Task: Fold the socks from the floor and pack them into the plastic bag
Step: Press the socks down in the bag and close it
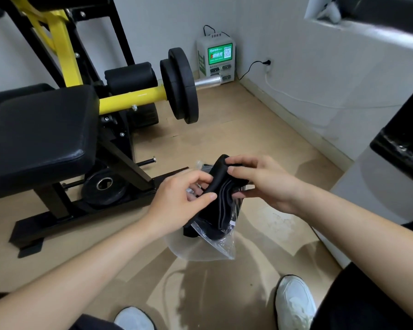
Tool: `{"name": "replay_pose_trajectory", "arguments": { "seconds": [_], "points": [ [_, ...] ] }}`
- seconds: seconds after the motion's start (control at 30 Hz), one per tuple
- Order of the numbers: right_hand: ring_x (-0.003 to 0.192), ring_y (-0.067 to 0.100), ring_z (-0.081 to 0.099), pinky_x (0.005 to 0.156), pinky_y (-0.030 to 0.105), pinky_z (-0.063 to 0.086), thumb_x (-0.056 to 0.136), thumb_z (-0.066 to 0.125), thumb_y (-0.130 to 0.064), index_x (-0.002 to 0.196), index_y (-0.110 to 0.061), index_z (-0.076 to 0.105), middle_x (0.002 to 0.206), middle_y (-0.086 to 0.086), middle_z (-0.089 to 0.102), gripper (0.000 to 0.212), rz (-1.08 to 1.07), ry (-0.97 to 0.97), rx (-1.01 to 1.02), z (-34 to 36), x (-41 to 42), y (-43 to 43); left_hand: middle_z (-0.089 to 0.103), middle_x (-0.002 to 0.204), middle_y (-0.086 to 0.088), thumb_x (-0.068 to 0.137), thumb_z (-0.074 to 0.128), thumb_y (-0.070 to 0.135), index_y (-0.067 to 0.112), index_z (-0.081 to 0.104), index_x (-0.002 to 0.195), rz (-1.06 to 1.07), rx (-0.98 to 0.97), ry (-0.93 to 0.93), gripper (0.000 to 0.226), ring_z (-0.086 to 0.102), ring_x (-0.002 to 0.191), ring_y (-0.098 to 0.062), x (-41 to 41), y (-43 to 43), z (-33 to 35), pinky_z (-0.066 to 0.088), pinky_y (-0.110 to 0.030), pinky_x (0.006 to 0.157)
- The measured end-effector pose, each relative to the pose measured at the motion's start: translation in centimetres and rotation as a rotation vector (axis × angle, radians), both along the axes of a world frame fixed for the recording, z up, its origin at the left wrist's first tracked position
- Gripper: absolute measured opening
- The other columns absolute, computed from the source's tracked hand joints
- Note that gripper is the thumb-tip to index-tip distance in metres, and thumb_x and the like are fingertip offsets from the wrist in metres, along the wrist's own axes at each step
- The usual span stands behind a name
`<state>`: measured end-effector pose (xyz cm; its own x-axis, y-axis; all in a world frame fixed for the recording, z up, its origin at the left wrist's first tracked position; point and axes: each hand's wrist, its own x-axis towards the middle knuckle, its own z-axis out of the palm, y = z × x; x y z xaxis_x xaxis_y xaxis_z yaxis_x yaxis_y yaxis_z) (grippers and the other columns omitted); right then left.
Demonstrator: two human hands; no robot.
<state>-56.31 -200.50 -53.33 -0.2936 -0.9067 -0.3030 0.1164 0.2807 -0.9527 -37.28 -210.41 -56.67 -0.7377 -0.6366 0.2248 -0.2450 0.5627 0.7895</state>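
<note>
Right of the gym machine (pixel 45 129), above the floor (pixel 248 129), both hands grip folded black socks (pixel 221 198) at a clear plastic bag (pixel 200 248).
The left hand (pixel 177 198) pinches the bundle's left edge between thumb and fingers. The right hand (pixel 260 179) curls its fingers over the top fold, thumb underneath. The socks' lower end sits inside the bag, which hangs just right of the machine's base rail; which hand holds the bag cannot be told. Beyond the machine's weight plates (pixel 181 86), a charging cabinet (pixel 216 58) stands in the corner.
</note>
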Motion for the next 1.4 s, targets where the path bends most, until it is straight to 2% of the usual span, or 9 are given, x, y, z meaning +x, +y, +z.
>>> {"name": "replay_pose_trajectory", "arguments": {
  "seconds": [0.13, 0.27, 0.5, 0.6, 0.8, 0.97, 1.1, 1.23, 1.4],
  "points": [
    [0.08, 0.009, 0.069, 0.076, 0.034, 0.058, 0.086, 0.075, -0.031, 0.116, -0.014, 0.067, 0.096, -0.002, 0.07, 0.036, -0.015, -0.034, -0.024, -0.4, 0.4, 0.3, 0.065, 0.095, 0.01, 0.084, 0.079, 0.026, 0.026, 0.073, 0.107, -0.026, -0.096, 0.021, 0.024, 0.063, 0.086, -0.016, -0.1, 0.7, -0.2, 0.055, -0.03, 0.071],
    [0.08, 0.012, 0.068, 0.078, 0.04, 0.056, 0.085, 0.074, -0.01, 0.115, -0.014, 0.064, 0.1, -0.001, 0.067, 0.032, -0.08, 0.033, -0.055, -1.1, 0.4, 0.2, 0.064, 0.101, 0.013, 0.083, 0.07, 0.043, 0.029, 0.073, 0.116, -0.148, -0.052, -0.018, 0.036, 0.064, 0.093, -0.018, 0.0, 1.0, 0.3, 0.056, -0.034, 0.077],
    [0.092, 0.021, 0.064, 0.081, 0.039, 0.054, 0.09, 0.06, 0.006, 0.119, -0.009, 0.064, 0.113, 0.008, 0.064, 0.033, 0.163, -0.031, -0.122, -0.3, -1.1, 0.2, 0.053, 0.13, 0.007, 0.081, 0.071, 0.034, 0.033, 0.064, 0.119, -0.184, 0.229, 0.016, 0.038, 0.052, 0.128, -0.014, 1.1, -1.4, 2.1, 0.047, -0.044, 0.108],
    [0.099, 0.026, 0.063, 0.086, 0.04, 0.055, 0.091, 0.057, 0.005, 0.131, -0.004, 0.057, 0.118, 0.013, 0.063, 0.041, 0.203, -0.169, -0.167, -0.3, -1.6, 0.1, 0.056, 0.136, 0.002, 0.087, 0.073, 0.025, 0.035, 0.052, 0.136, -0.37, 0.413, -0.035, 0.054, 0.056, 0.126, -0.019, 1.6, -0.8, 2.6, 0.049, -0.041, 0.106],
    [0.087, 0.021, 0.067, 0.075, 0.035, 0.059, 0.091, 0.06, 0.006, 0.123, -0.002, 0.061, 0.113, 0.01, 0.062, 0.033, 0.084, -0.12, -0.183, -1.4, -0.8, -0.3, 0.063, 0.131, 0.007, 0.082, 0.082, 0.006, 0.028, 0.057, 0.136, -0.304, 0.35, -0.065, 0.063, 0.062, 0.119, -0.012, 2.1, 0.1, 2.0, 0.051, -0.024, 0.097],
    [0.08, 0.02, 0.065, 0.078, 0.037, 0.058, 0.09, 0.068, -0.002, 0.112, -0.012, 0.067, 0.1, -0.006, 0.069, 0.024, 0.069, 0.221, -0.155, -4.3, 0.3, -0.5, 0.062, 0.129, 0.012, 0.073, 0.087, 0.023, 0.044, 0.061, 0.127, -0.089, 0.179, -0.196, 0.064, 0.06, 0.118, -0.007, 3.6, -1.0, 0.0, 0.049, -0.034, 0.103],
    [0.082, 0.018, 0.063, 0.082, 0.036, 0.054, 0.085, 0.076, -0.02, 0.117, -0.019, 0.067, 0.103, -0.004, 0.057, 0.033, 0.349, 0.836, -0.113, -8.9, 1.1, -1.2, 0.059, 0.13, 0.008, 0.072, 0.088, 0.022, 0.046, 0.06, 0.126, 0.18, 0.089, -0.357, 0.066, 0.057, 0.119, -0.015, 6.1, -3.8, -1.7, 0.046, -0.041, 0.104],
    [0.109, 0.029, 0.052, 0.094, 0.04, 0.047, 0.086, 0.07, -0.029, 0.132, -0.025, 0.06, 0.126, 0.007, 0.049, 0.048, 0.738, 1.195, -0.015, -14.2, 3.3, -1.8, 0.059, 0.129, 0.008, 0.071, 0.089, 0.023, 0.047, 0.06, 0.125, 0.302, 0.139, -0.43, 0.065, 0.056, 0.12, -0.019, 9.1, -5.5, -3.4, 0.047, -0.044, 0.104],
    [0.124, 0.042, 0.034, 0.101, 0.049, 0.04, 0.092, 0.055, -0.048, 0.152, -0.043, 0.024, 0.157, 0.014, 0.012, 0.068, 0.922, 1.668, 0.112, -17.3, 5.2, -3.3, 0.06, 0.125, 0.009, 0.072, 0.089, 0.025, 0.047, 0.06, 0.125, 0.296, 0.151, -0.443, 0.064, 0.055, 0.117, -0.015, 11.5, -5.1, -5.7, 0.046, -0.036, 0.099]
  ]
}}
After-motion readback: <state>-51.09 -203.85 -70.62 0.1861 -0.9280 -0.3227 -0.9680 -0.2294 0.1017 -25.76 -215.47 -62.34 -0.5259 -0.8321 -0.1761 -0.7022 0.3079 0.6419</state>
